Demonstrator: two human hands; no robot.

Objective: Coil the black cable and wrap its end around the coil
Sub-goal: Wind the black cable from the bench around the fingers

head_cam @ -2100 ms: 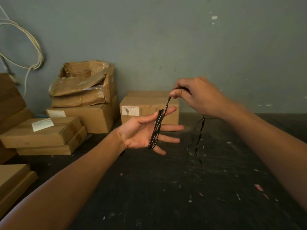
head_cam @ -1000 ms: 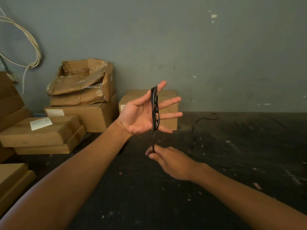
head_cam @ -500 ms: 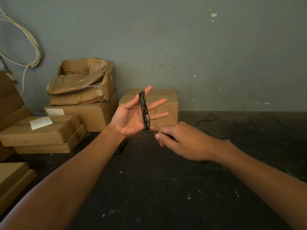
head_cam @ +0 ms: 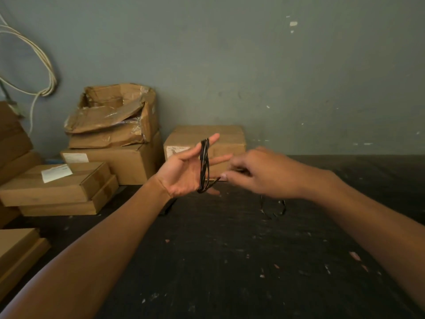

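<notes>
A thin black cable [head_cam: 204,166] is looped several times around my left hand [head_cam: 186,171], from fingertips to the palm's heel. That hand is held palm up with its fingers spread, above the dark table. My right hand [head_cam: 264,173] is just to its right, blurred by motion, pinching the cable's free length near the bottom of the coil. The loose tail of the cable [head_cam: 273,208] hangs below my right hand and curls on the table.
Cardboard boxes stand along the grey wall: a small one [head_cam: 204,143] right behind my hands, a torn stack [head_cam: 112,134] and flat boxes [head_cam: 57,185] to the left. A white cord [head_cam: 43,72] hangs on the wall. The dark table [head_cam: 230,261] is scuffed.
My right hand has carried the cable from below the coil up to its right side, adding to the loops. The loose tail has shortened and moved nearer. My left hand stays roughly in place.
</notes>
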